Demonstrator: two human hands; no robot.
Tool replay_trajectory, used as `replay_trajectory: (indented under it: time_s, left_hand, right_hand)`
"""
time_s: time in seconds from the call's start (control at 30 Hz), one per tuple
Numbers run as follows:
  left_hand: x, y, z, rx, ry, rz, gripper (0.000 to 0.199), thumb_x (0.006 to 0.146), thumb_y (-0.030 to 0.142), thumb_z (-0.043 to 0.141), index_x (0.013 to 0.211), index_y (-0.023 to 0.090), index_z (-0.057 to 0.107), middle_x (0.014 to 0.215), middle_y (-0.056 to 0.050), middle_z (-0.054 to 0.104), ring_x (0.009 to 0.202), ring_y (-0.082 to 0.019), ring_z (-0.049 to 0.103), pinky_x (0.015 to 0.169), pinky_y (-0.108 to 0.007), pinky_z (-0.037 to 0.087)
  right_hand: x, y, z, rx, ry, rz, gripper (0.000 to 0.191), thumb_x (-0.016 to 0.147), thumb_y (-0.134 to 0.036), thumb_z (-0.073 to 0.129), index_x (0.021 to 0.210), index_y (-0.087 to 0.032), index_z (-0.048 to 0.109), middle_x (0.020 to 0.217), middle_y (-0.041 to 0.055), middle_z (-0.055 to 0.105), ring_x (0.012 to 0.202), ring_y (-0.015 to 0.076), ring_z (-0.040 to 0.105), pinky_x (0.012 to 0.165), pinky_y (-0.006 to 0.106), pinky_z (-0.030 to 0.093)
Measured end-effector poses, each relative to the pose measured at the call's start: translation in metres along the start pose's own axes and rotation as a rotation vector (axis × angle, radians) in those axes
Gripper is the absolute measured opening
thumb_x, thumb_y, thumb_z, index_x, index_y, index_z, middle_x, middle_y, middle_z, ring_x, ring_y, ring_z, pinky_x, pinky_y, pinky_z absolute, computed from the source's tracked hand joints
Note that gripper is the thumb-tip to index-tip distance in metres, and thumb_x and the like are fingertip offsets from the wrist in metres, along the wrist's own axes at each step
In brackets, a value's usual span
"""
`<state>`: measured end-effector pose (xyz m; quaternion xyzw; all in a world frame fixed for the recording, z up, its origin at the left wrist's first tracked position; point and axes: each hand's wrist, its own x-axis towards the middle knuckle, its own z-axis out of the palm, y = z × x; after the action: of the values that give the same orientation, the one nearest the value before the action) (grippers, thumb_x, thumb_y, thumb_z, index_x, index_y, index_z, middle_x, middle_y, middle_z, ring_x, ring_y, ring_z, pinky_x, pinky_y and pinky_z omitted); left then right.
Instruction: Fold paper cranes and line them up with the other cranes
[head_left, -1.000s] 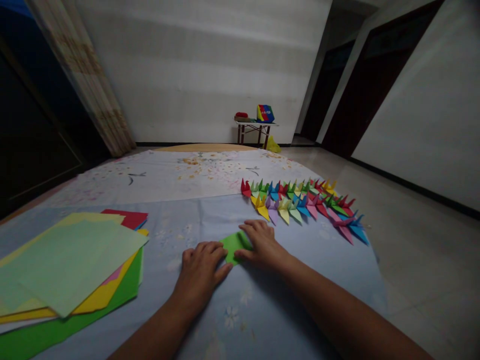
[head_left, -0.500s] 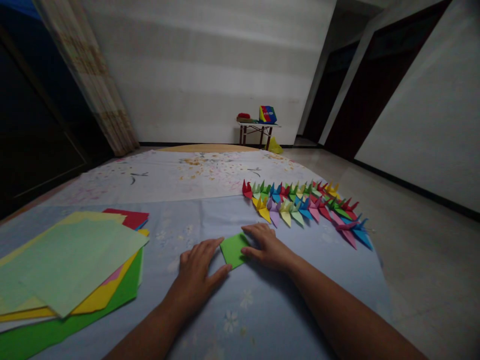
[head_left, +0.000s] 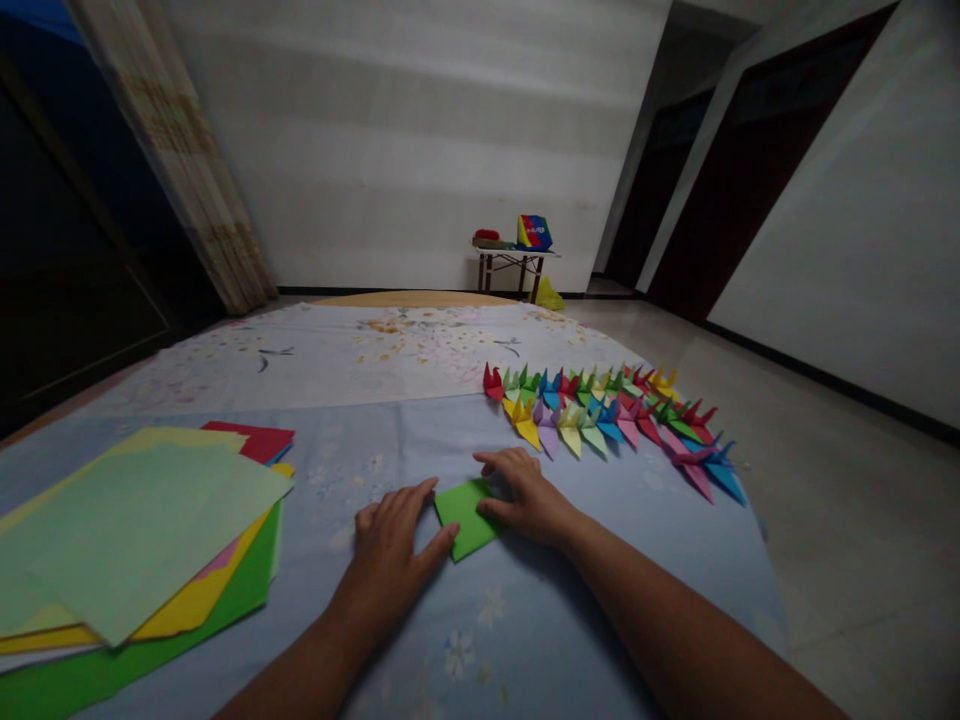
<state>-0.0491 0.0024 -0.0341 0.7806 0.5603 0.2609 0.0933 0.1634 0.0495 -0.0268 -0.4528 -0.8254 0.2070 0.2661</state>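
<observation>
The green paper square [head_left: 459,498] slides nearer on the tabletop [head_left: 405,430]; left hand [head_left: 392,532] spread, thumb touching it; right hand [head_left: 529,500] half-curled, loosely open, thumb over its right side; apparently repositioning between folds.

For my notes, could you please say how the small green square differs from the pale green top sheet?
The green square is smaller and more vivid than the pale green sheet. The left hand and right hand touch the square; the sheet tops a stack, untouched. Both are paper.
</observation>
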Motion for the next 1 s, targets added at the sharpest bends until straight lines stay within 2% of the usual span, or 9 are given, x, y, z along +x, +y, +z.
replay_trajectory:
  time_s: [0.13,0.27,0.37,0.53,0.63,0.73,0.87,1.0]
  left_hand:
    - [0.001,0.004,-0.002,-0.045,-0.003,-0.025,0.046,0.078,0.035,0.055,0.121,0.022,0.043,0.109,-0.007,0.061,0.105,-0.026,0.052,0.092,-0.048,0.031]
    - [0.002,0.007,-0.003,-0.115,0.035,-0.057,0.049,0.076,0.025,0.057,0.122,0.023,0.042,0.106,-0.005,0.062,0.101,-0.024,0.055,0.092,-0.047,0.034]
    - [0.002,0.01,-0.003,-0.202,0.068,-0.061,0.047,0.078,0.023,0.053,0.124,0.024,0.041,0.102,-0.004,0.062,0.097,-0.021,0.057,0.089,-0.043,0.039]
    - [0.0,0.017,-0.005,-0.348,0.092,0.002,0.044,0.081,0.025,0.05,0.124,0.027,0.04,0.101,-0.003,0.06,0.095,-0.019,0.058,0.086,-0.038,0.045]
    - [-0.001,0.021,-0.008,-0.39,0.127,-0.001,0.04,0.084,0.028,0.048,0.123,0.026,0.038,0.105,-0.005,0.059,0.096,-0.018,0.058,0.087,-0.038,0.046]
    - [-0.002,0.023,-0.013,-0.371,0.183,-0.002,0.037,0.087,0.03,0.043,0.123,0.023,0.038,0.108,-0.007,0.058,0.099,-0.019,0.056,0.087,-0.039,0.045]
    - [-0.005,0.024,-0.019,-0.177,0.237,0.173,0.031,0.088,0.025,0.038,0.117,0.022,0.045,0.11,-0.007,0.06,0.104,-0.022,0.053,0.092,-0.043,0.036]
    - [-0.008,0.028,-0.024,0.007,0.216,0.352,0.031,0.086,0.017,0.037,0.114,0.021,0.05,0.11,-0.007,0.062,0.107,-0.021,0.052,0.096,-0.045,0.027]
  right_hand:
    - [0.001,0.0,0.001,-0.026,0.011,0.014,0.052,0.074,-0.03,0.064,0.123,-0.022,0.047,0.111,0.0084,0.054,0.108,0.0233,0.042,0.092,0.04,0.029]
    - [-0.001,-0.003,-0.001,-0.045,-0.065,-0.025,0.063,0.072,-0.042,0.065,0.127,-0.02,0.044,0.118,0.0107,0.051,0.113,0.0258,0.038,0.096,0.042,0.026]
    - [-0.001,-0.005,-0.004,-0.031,-0.083,-0.06,0.065,0.068,-0.039,0.07,0.126,-0.021,0.045,0.114,0.0085,0.054,0.11,0.025,0.039,0.095,0.042,0.025]
    - [-0.001,-0.008,-0.009,-0.012,-0.042,-0.134,0.041,0.073,-0.02,0.066,0.112,-0.026,0.056,0.094,0.003,0.06,0.097,0.0202,0.045,0.089,0.038,0.029]
    - [0.0,-0.009,-0.012,-0.019,-0.007,-0.174,0.017,0.076,-0.02,0.063,0.093,-0.024,0.064,0.087,0.0031,0.061,0.093,0.0193,0.047,0.086,0.038,0.03]
    - [0.0,-0.011,-0.017,0.004,0.038,-0.225,0.007,0.078,-0.024,0.062,0.084,-0.024,0.065,0.089,0.0029,0.062,0.096,0.0198,0.048,0.088,0.039,0.031]
    - [-0.002,-0.019,-0.022,0.025,0.134,-0.248,0.006,0.079,-0.028,0.06,0.079,-0.026,0.066,0.106,0.0029,0.061,0.112,0.0222,0.041,0.095,0.042,0.029]
    - [-0.003,-0.026,-0.023,0.105,0.169,-0.285,0.008,0.08,-0.03,0.06,0.076,-0.025,0.065,0.105,0.0026,0.062,0.115,0.0205,0.042,0.098,0.041,0.03]
